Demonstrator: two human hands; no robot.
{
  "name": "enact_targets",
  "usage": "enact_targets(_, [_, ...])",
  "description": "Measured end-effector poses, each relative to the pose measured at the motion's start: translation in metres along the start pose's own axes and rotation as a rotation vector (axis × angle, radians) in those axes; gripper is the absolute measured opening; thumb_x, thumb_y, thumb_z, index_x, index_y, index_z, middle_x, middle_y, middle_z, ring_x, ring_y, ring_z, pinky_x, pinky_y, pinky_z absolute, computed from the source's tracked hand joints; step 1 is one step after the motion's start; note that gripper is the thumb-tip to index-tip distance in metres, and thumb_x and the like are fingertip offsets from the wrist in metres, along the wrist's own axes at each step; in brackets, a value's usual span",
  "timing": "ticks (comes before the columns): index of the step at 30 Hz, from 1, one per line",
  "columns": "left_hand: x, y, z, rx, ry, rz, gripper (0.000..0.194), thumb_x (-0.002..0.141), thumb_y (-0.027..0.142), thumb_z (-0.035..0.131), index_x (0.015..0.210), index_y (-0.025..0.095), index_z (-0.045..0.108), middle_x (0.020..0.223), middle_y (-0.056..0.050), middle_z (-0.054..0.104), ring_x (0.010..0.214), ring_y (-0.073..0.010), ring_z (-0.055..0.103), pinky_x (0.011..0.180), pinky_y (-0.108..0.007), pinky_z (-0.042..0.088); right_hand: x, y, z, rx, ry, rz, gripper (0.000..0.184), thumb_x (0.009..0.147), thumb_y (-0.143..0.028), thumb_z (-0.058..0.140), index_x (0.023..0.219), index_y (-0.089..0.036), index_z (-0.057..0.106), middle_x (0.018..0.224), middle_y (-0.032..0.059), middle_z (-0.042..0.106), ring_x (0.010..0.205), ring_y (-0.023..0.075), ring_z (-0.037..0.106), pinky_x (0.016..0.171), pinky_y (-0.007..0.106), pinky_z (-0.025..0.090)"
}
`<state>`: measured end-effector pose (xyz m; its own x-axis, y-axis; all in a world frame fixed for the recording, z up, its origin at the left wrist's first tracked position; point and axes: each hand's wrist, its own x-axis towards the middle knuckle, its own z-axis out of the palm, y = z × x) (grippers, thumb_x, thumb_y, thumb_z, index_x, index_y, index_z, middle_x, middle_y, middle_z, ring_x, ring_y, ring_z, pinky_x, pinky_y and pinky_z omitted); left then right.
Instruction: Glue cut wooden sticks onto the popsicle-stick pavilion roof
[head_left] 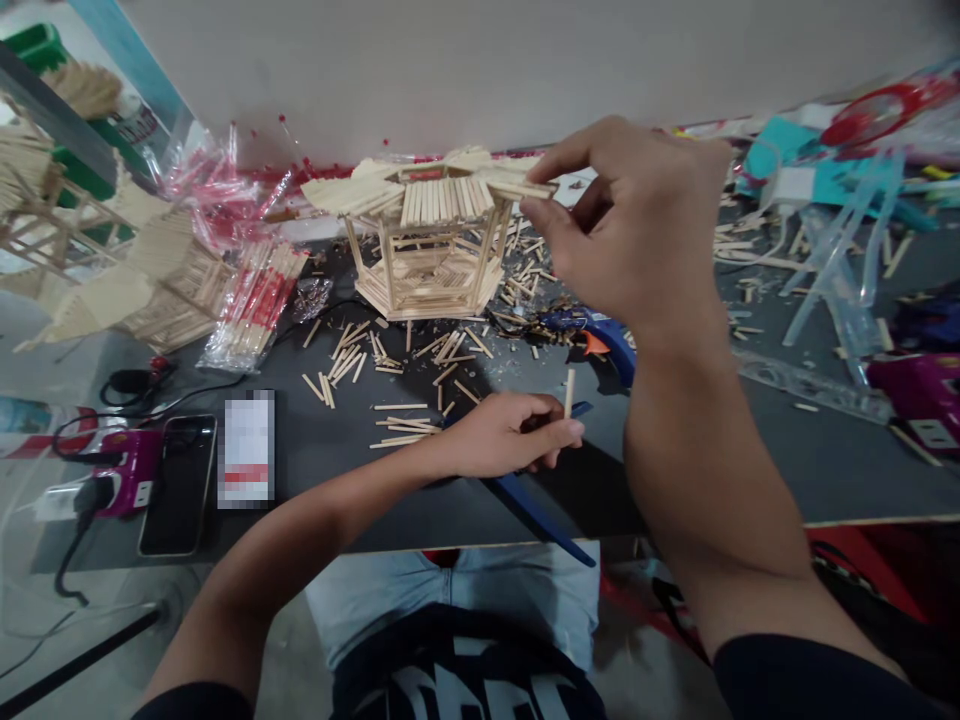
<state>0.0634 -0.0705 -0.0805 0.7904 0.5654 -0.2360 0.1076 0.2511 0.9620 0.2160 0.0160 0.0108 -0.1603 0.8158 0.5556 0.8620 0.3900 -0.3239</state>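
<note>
A small pavilion model built of thin wooden sticks stands upright at the back of the table. My right hand reaches over to the right edge of its roof. Thumb and index finger there pinch a wooden stick against the roof slats. Lower down, my left hand is closed around another short wooden stick, which points upward. Beneath that hand lies a tool with blue handles, its head hidden. Cut sticks are scattered between the model and my left forearm.
A blue glue gun with an orange trigger lies beside my right forearm. At left are a bag of sticks, a phone, a purple power strip and another stick model. Clear plastic strips lie at right.
</note>
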Motion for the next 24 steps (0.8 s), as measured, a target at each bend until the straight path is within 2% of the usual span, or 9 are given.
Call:
enact_targets(9, [0.001, -0.004, 0.0, 0.005, 0.001, 0.029, 0.029, 0.102, 0.039, 0.06, 0.088, 0.014, 0.065, 0.066, 0.004, 0.06, 0.057, -0.0055, 0.055, 0.058, -0.018, 0.047, -0.001, -0.003, -0.01, 0.036, -0.094, 0.022, 0.02, 0.092, -0.035, 0.066, 0.108, -0.024, 0.072, 0.085, 0.0092, 0.076, 0.071, 0.0232, 0.069, 0.088, 0.039, 0.049])
enact_targets(17, [0.001, -0.003, 0.0, 0.029, 0.002, 0.011, 0.03, 0.104, 0.039, 0.056, 0.09, 0.014, 0.065, 0.067, 0.003, 0.06, 0.058, -0.0061, 0.056, 0.059, -0.019, 0.048, -0.001, -0.005, -0.013, 0.048, -0.118, 0.018, 0.018, 0.092, -0.035, 0.062, 0.106, -0.028, 0.07, 0.082, 0.0064, 0.075, 0.074, 0.0238, 0.068, 0.094, 0.04, 0.048])
enact_targets(21, [0.0, -0.003, 0.001, 0.029, -0.001, 0.009, 0.03, 0.104, 0.038, 0.055, 0.091, 0.014, 0.065, 0.068, 0.003, 0.06, 0.058, -0.0062, 0.056, 0.059, -0.019, 0.047, -0.002, -0.006, -0.013, 0.068, -0.113, 0.02, 0.018, 0.089, -0.033, 0.062, 0.104, -0.028, 0.071, 0.079, 0.006, 0.073, 0.075, 0.0274, 0.07, 0.09, 0.043, 0.048])
enact_targets(24, [-0.001, -0.002, 0.001, 0.027, -0.007, 0.017, 0.031, 0.103, 0.041, 0.056, 0.088, 0.015, 0.062, 0.069, 0.003, 0.06, 0.059, -0.0067, 0.056, 0.06, -0.019, 0.048, -0.002, -0.009, -0.015, 0.03, -0.142, 0.004, 0.018, 0.087, -0.028, 0.06, 0.103, -0.027, 0.069, 0.079, 0.0049, 0.072, 0.074, 0.0262, 0.07, 0.088, 0.042, 0.05])
